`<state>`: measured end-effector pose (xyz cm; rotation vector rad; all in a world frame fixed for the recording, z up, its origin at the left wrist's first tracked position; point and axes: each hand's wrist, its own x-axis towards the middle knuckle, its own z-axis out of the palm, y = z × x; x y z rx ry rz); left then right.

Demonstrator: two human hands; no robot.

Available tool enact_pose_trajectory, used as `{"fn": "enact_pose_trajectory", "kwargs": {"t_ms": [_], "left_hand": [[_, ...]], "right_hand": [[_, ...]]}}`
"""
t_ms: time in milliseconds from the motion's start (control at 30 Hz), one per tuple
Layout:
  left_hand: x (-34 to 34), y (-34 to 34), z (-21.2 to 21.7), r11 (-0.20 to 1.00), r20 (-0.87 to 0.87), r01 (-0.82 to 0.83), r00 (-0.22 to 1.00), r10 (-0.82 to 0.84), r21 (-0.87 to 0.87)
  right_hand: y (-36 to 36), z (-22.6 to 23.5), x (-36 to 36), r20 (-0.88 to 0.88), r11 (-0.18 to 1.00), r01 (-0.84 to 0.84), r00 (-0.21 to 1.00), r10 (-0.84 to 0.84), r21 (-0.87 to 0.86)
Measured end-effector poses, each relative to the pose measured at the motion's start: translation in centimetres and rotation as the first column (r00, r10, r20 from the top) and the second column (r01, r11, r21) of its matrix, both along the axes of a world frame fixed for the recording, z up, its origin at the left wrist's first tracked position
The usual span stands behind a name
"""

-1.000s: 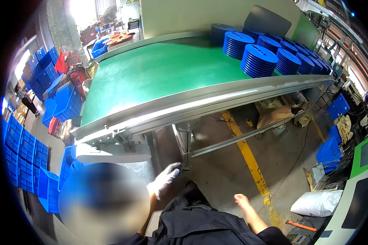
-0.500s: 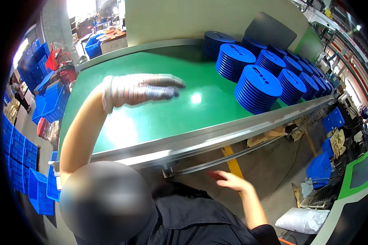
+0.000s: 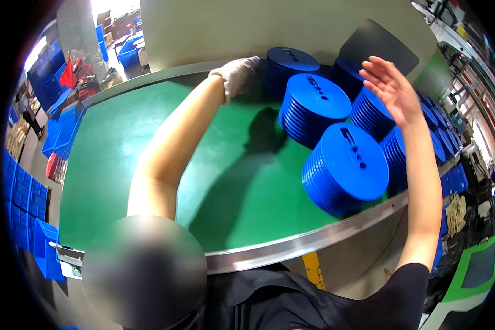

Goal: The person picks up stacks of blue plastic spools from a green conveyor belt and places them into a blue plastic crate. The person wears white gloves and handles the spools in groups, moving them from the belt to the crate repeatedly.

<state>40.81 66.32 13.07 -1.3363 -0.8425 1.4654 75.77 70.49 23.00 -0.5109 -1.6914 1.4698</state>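
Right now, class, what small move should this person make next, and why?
Probably bring the right hand across toward the right side of the blue stack nearest the left hand. The gloved left hand is close by that stack's left side, while the bare right hand is open, empty and raised, so steadying it from both sides seems sensible.

I wear this wide camera on my head, the left one of two. It looks down and forward over the green conveyor (image 3: 110, 148), which lies close below, and it sees my left hand (image 3: 235, 78) and my right hand (image 3: 393, 91) from above.
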Motion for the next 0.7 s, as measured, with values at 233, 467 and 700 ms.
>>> {"fn": "enact_pose_trajectory", "kwargs": {"t_ms": [233,467,700], "left_hand": [[-1.3,8.9,-4.7,0.922,0.392,-0.386,0.848,0.358,-0.006],[4.1,10.4,-4.2,0.928,0.543,-0.284,0.832,0.113,0.242],[3.1,12.7,-4.4,0.881,0.549,-0.327,0.830,0.094,0.343]], "right_hand": [[19.5,-8.1,-9.0,0.484,0.953,0.144,0.875,0.003,-0.266],[30.0,-16.0,-10.3,0.342,0.882,-0.106,0.895,0.286,-0.459],[23.4,-13.8,-13.5,0.426,0.951,-0.015,0.892,0.153,-0.310]]}}
